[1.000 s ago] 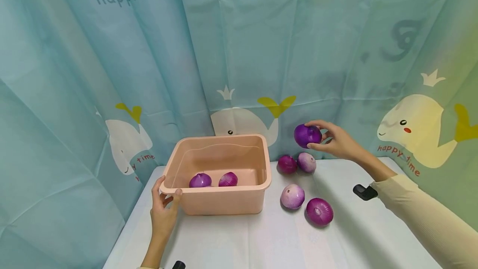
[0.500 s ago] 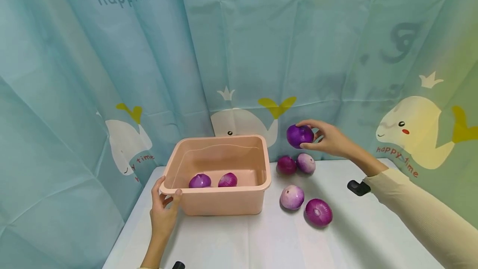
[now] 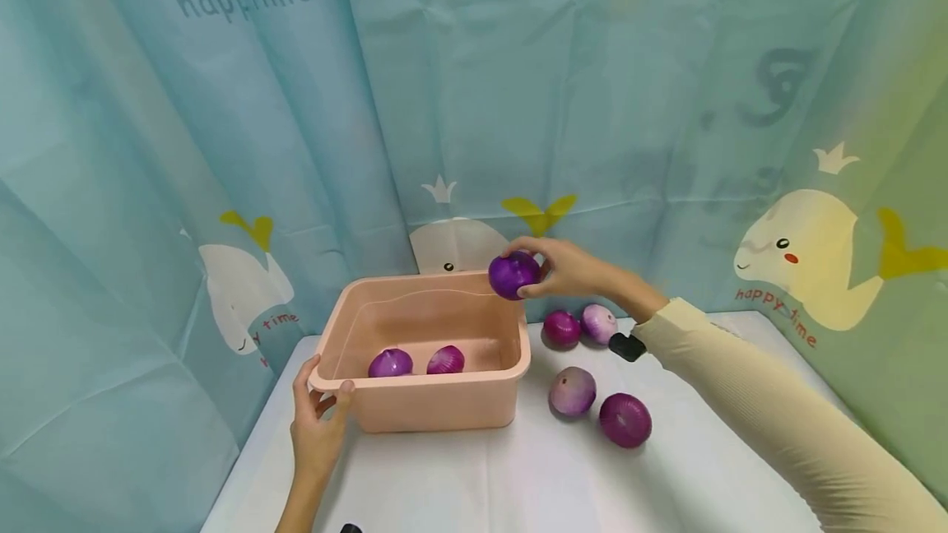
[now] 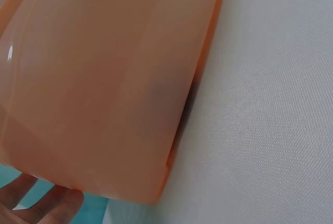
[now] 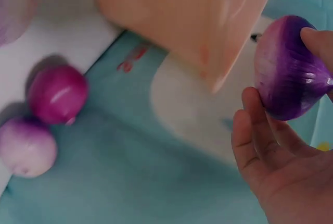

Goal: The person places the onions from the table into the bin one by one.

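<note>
My right hand [image 3: 566,270] pinches a dark purple onion [image 3: 514,275] between thumb and fingers, held up at the right rim of a pink plastic bin [image 3: 437,405]. In the right wrist view that onion [image 5: 291,67] shows a paler side facing the bin. My left hand [image 3: 318,434] grips the bin's front left corner, thumb over the rim. Left-hand fingers [image 4: 62,206] show at the bin's edge in the left wrist view. Inside the bin lie a purple onion [image 3: 390,363] and a magenta onion [image 3: 446,360], their lower parts hidden by the front wall.
Right of the bin on the white table [image 3: 444,492] sit a magenta onion [image 3: 561,329], a pale onion [image 3: 599,324], another pale onion [image 3: 573,391] and a dark magenta one [image 3: 625,420]. A blue whale-print curtain [image 3: 622,105] hangs close behind the bin.
My right hand has carried the purple onion leftward, from above the back onions to the bin's right rim. My left hand keeps its grip on the corner. The view has shifted slightly.
</note>
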### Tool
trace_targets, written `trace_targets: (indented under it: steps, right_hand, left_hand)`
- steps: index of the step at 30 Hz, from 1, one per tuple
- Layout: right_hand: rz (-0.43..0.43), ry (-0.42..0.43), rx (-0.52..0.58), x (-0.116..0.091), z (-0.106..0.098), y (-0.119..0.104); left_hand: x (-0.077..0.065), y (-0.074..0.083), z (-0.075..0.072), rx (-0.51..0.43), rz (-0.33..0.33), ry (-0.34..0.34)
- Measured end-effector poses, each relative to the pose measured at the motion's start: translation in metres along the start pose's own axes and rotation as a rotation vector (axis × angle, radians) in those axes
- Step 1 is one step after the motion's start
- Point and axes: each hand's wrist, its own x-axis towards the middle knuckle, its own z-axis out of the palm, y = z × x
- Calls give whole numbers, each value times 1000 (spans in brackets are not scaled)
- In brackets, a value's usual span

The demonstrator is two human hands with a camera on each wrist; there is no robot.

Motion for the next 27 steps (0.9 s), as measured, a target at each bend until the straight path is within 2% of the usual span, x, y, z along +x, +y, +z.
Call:
trace_targets:
  steps: [6, 13, 20, 27]
  right_hand:
    - [-118, -75, 5, 34, 22, -23]
    - [-171, -147, -38, 62, 45, -37]
    - [-132, -187, -130, 83, 64, -47]
    - [-116, -212, -163, 90, 76, -54]
  left_hand:
    - [1, 0, -1, -10, 9, 5]
    - [0, -2, 0, -20, 28, 12]
    - [0, -1, 0, -12, 18, 9]
    - [1, -2, 1, -12, 5, 1]
